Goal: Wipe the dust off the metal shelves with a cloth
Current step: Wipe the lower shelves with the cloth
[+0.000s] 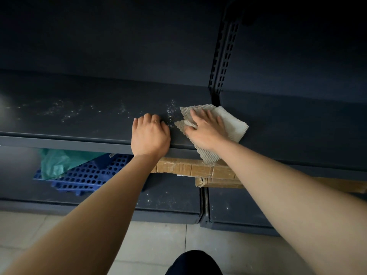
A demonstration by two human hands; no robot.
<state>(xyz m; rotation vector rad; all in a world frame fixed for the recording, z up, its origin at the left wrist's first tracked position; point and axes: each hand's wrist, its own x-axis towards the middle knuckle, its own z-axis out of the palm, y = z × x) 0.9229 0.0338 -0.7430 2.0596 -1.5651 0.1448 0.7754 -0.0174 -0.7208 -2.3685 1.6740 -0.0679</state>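
A dark metal shelf (83, 118) runs across the view at arm height. A beige ribbed cloth (232, 124) lies on it near the slotted upright, one corner hanging over the front edge. My right hand (204, 130) presses flat on the cloth with fingers spread. My left hand (151, 133) rests on the shelf's front edge with fingers curled under, holding nothing. White dust specks (171, 112) lie between the two hands, and more dust (65, 110) is scattered to the left.
A slotted upright post (222, 62) divides the shelving. On the lower shelf (172, 197) sit a blue perforated plastic panel (87, 175), a green plastic bag (57, 163) and taped cardboard boxes (198, 169). Light floor tiles (155, 241) lie below.
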